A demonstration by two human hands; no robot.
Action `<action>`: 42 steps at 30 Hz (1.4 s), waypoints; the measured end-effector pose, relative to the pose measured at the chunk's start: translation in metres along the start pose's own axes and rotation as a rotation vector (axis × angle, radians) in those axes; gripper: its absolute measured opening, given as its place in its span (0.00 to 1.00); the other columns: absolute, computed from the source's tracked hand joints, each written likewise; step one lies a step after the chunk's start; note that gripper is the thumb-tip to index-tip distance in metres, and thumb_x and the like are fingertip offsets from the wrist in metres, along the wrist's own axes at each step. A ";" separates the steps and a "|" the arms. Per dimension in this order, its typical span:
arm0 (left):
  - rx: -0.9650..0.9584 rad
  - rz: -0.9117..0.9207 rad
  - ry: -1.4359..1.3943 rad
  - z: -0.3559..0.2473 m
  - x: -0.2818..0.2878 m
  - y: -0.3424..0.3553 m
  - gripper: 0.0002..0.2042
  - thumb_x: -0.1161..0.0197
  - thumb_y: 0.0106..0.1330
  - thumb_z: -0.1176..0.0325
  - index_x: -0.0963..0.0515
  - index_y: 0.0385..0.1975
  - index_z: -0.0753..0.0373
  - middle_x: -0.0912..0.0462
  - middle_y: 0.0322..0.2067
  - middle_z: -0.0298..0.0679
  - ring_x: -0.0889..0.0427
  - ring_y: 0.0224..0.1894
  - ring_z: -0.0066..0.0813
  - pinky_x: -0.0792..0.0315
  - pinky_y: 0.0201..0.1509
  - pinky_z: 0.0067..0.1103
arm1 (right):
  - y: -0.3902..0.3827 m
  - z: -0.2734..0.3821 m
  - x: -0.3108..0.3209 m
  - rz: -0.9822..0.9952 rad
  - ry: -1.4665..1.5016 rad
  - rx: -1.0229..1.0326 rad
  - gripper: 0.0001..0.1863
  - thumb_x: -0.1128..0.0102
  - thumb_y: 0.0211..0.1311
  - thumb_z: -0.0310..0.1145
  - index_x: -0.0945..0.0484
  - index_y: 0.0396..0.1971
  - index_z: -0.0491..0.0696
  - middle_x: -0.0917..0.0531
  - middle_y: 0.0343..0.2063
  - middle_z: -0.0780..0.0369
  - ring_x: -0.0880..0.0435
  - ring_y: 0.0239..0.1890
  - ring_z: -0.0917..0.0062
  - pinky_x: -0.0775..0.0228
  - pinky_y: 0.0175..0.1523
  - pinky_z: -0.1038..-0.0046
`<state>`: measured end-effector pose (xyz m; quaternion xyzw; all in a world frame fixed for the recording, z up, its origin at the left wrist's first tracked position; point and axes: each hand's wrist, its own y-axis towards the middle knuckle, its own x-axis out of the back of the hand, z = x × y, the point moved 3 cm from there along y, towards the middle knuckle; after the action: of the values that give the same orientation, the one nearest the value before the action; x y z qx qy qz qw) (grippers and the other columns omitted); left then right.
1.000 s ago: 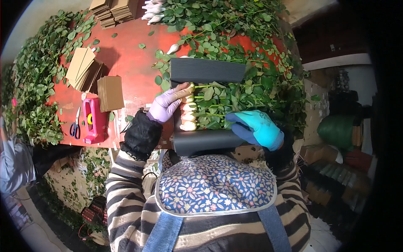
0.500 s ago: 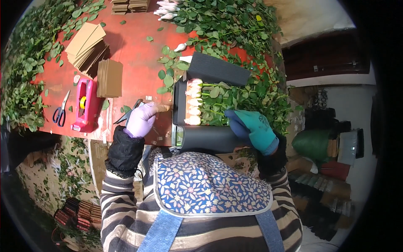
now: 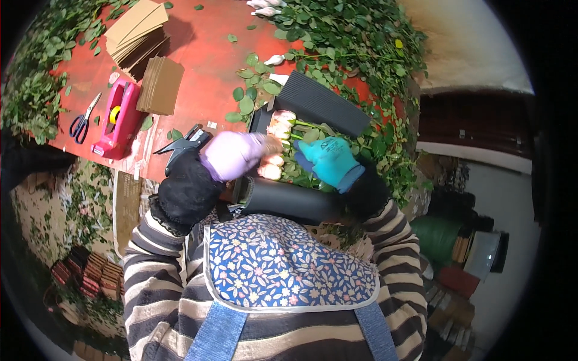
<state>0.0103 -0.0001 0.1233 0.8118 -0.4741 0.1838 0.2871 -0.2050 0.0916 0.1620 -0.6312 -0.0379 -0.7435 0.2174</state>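
Observation:
My left hand [image 3: 235,155], in a lavender glove, is at the pale pink rose heads [image 3: 281,124], its tan fingertips smeared by motion. My right hand [image 3: 328,160], in a turquoise glove, is curled over the leafy stems [image 3: 304,126] just right of the heads; what its fingers grip is hidden. The roses lie side by side in a dark trough between a ribbed dark panel [image 3: 322,102] at the back and a padded black roll [image 3: 289,201] at the front. A black stapler-like tool [image 3: 183,143] rests behind my left wrist.
On the red table [image 3: 211,72] are scissors [image 3: 84,119], a pink tape dispenser [image 3: 117,120], cardboard piles [image 3: 159,84] and white-wrapped buds [image 3: 265,7]. Heaped foliage [image 3: 343,36] covers the back and right; more [image 3: 36,66] lines the left. Boxes [image 3: 451,271] stand at right.
My left hand pulled back leftward off the roses, then returned to them. My right hand shifted up and leftward along the stems. The ribbed panel now sits more slanted.

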 end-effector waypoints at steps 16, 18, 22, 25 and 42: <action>0.015 0.255 0.083 -0.007 -0.018 -0.011 0.19 0.42 0.65 0.72 0.22 0.55 0.50 0.18 0.53 0.34 0.15 0.43 0.37 0.22 0.42 0.27 | 0.009 0.022 -0.020 0.066 -0.036 -0.176 0.06 0.45 0.64 0.35 0.22 0.34 0.50 0.19 0.19 0.59 0.18 0.23 0.65 0.27 0.29 0.64; -0.013 0.128 -0.014 -0.009 -0.015 -0.006 0.22 0.39 0.62 0.72 0.23 0.57 0.48 0.19 0.56 0.33 0.14 0.42 0.40 0.20 0.40 0.27 | 0.010 0.023 -0.014 0.083 -0.044 -0.169 0.08 0.44 0.64 0.35 0.21 0.37 0.49 0.19 0.20 0.59 0.18 0.23 0.66 0.27 0.29 0.66; 0.178 0.283 0.068 0.006 -0.031 -0.006 0.20 0.45 0.69 0.61 0.25 0.61 0.47 0.17 0.52 0.36 0.15 0.41 0.35 0.22 0.41 0.25 | 0.002 0.019 0.009 -0.278 0.193 -0.177 0.10 0.42 0.63 0.36 0.20 0.39 0.47 0.16 0.25 0.57 0.16 0.27 0.62 0.26 0.33 0.61; 0.126 0.178 0.050 0.009 -0.034 -0.010 0.18 0.48 0.72 0.59 0.24 0.59 0.47 0.15 0.47 0.38 0.14 0.38 0.36 0.22 0.41 0.25 | 0.017 0.020 0.013 -0.218 0.148 -0.272 0.08 0.42 0.63 0.35 0.21 0.36 0.48 0.16 0.25 0.57 0.16 0.27 0.62 0.26 0.33 0.60; 0.039 0.078 0.093 -0.011 -0.022 0.011 0.20 0.41 0.62 0.67 0.24 0.56 0.51 0.24 0.59 0.34 0.15 0.38 0.40 0.21 0.38 0.31 | 0.013 0.000 -0.023 -0.098 -0.181 -0.117 0.05 0.39 0.53 0.33 0.23 0.30 0.52 0.19 0.21 0.61 0.18 0.24 0.62 0.26 0.31 0.59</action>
<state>-0.0103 0.0177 0.1227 0.7887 -0.4878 0.2418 0.2856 -0.1979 0.0857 0.1370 -0.7048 -0.0445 -0.6942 0.1393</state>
